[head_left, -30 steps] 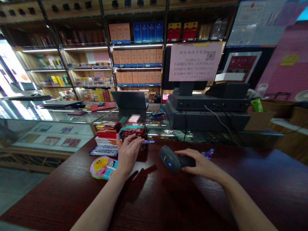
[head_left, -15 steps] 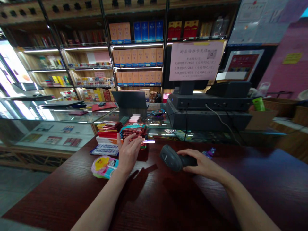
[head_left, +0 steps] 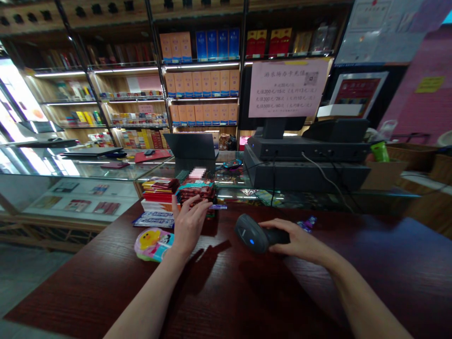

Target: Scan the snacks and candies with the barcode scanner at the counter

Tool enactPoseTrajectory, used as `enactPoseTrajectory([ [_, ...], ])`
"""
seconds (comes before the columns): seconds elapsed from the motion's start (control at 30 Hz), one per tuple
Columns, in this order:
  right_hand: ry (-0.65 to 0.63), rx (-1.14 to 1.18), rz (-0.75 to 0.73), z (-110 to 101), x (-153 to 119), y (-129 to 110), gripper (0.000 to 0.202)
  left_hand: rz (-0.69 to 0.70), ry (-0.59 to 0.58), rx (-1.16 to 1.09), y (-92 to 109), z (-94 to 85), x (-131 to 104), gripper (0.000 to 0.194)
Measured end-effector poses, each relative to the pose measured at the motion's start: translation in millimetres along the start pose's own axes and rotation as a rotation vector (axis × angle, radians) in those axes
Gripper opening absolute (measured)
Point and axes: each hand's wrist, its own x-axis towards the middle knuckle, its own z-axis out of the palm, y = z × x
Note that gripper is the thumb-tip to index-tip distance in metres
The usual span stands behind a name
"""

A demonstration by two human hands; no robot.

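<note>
My right hand is wrapped round the handle of a dark grey barcode scanner, held over the table with its head pointing left. A small blue light glows on the scanner. My left hand pinches a slim purple candy packet by one end, its fingers hiding that end. Behind my left hand lie a pile of red-brown snack packets and a stack of red and yellow packets. White-and-blue wrapped bars and a colourful duck-picture pack lie to its left.
A small purple packet lies beyond my right hand. Past the dark wooden table are a glass counter, an open laptop and a cash register with cables. Shelves of boxes line the back.
The bright glare on the purple packet has gone, so its colour now shows. A blue light has come on at the scanner. Both hands have stayed nearly still.
</note>
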Motion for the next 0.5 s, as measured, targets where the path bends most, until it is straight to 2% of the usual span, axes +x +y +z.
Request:
enactPoseTrajectory([
  [0.2, -0.034, 0.117, 0.052, -8, -4, -9, 0.054, 0.005, 0.029, 0.001, 1, -1.6, 1, 0.019],
  [0.5, -0.05, 0.106, 0.049, -5, -3, -14, 0.053, -0.003, 0.011, 0.008, 1, 0.3, 0, 0.021],
])
